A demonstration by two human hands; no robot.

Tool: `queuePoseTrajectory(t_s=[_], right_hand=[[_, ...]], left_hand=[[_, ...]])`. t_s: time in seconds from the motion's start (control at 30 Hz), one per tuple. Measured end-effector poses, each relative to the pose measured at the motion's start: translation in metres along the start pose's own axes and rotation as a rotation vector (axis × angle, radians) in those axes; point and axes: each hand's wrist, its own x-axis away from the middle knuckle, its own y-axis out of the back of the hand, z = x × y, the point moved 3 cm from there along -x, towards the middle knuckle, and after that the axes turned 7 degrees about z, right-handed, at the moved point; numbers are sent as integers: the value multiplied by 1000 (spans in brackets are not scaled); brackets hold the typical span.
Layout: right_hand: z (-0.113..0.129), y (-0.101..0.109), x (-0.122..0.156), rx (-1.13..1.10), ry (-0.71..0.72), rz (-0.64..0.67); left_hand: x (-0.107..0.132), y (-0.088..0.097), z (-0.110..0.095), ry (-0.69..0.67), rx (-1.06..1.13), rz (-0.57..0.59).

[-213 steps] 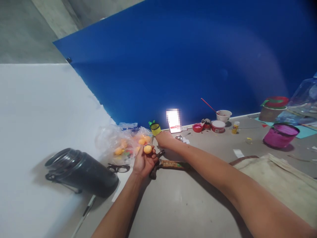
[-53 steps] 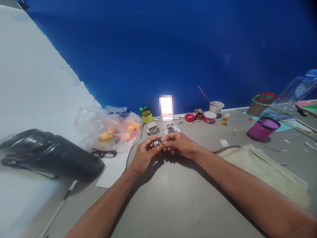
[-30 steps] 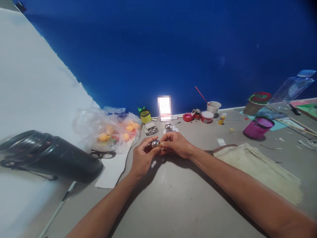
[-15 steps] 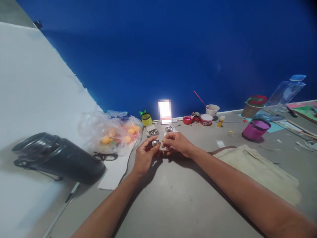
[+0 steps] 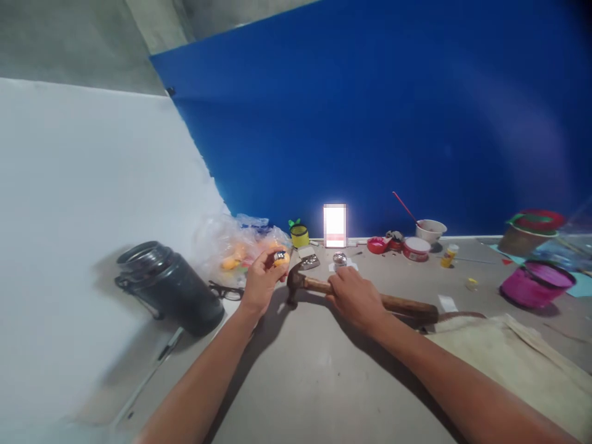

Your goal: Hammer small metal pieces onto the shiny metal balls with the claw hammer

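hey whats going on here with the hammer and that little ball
A person is working at a grey surface. The left hand holds up a small orange ball with a shiny silver piece on it. The right hand is closed around the wooden handle of a hammer lying on the surface. A plastic bag of similar balls sits behind.
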Motion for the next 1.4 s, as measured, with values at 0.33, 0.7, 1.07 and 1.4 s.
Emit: queuePoseTrajectory(t_s=[0.33,0.7,1.07,1.4], right_hand=[[-13,17,8,36,22,-584],[-15,9,5,5,54,-535],[-18,10,1,-62,-27,-298],[-14,6,-4,-317,-114,187]], left_hand=[[5,6,38,141,-125,158],[9,-2,40,257,-1,182],[5,5,51,352,91,136],[-7,26,35,244,74,-134]])
